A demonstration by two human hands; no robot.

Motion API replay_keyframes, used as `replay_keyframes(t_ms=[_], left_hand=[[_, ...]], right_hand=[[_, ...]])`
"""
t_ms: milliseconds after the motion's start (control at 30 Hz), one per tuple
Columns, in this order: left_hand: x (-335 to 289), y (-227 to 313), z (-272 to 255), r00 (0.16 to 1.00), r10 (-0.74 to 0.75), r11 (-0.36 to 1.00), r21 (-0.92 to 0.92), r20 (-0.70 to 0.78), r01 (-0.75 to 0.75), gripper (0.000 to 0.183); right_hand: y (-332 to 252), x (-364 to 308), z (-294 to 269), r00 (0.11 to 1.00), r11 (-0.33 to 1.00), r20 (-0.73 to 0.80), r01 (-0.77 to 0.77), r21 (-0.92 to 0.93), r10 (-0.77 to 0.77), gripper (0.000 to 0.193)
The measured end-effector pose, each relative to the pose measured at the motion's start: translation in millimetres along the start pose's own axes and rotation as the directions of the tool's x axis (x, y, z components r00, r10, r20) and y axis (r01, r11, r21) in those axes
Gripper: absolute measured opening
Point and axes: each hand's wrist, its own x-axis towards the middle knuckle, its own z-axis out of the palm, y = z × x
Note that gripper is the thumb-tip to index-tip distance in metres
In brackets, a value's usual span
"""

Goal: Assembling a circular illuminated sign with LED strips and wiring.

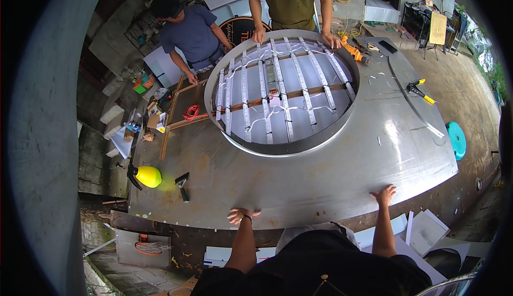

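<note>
My left hand (243,216) rests with fingers spread on the near edge of a grey metal-topped table (320,189), a dark band round its wrist. Farther right, my right hand (383,194) lies on the same edge, its fingers apart too. Neither holds anything. Beyond them stands a round sign frame (288,149) with a grey rim, apart from both hands. Inside it, white LED strips (262,95) run across wooden slats, joined by white wires. A person in an olive shirt (288,2) grips its far rim with both hands.
On the table lie a yellow spray bottle (148,177), a black squeegee (183,186), an orange power tool (354,51), a caulking gun (422,91), scissors (374,47) and a curved metal strip (406,93). Another person in blue (192,34) leans by a wooden frame (170,119). A teal stool (456,140) stands right.
</note>
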Motion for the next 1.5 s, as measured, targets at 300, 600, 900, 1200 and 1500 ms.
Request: replay_keyframes(t_ms=[300,600,900,1200,1500], left_hand=[[11,-3,8,0.999,0.005,1.000,-0.006,-0.038,-0.006,0.145],[8,-5,9,1.000,0.008,1.000,-0.009,-0.031,-0.008,0.144],[9,-3,8,0.998,0.030,0.999,-0.038,-0.052,-0.032,0.142],[9,-4,9,0.999,0.022,0.999,-0.025,-0.047,-0.023,0.144],[2,-5,6,0.997,0.041,0.998,-0.046,-0.062,-0.044,0.144]], right_hand=[[2,3,5,1.000,1.000,0.002,0.014,-0.010,-0.014,0.123],[11,5,13,0.998,0.998,-0.013,0.063,-0.032,-0.063,0.118],[4,5,10,1.000,1.000,-0.026,0.013,0.003,-0.012,0.120],[6,3,8,0.999,1.000,-0.027,0.024,-0.010,-0.024,0.120],[6,4,9,0.999,0.999,-0.011,0.030,-0.018,-0.030,0.120]])
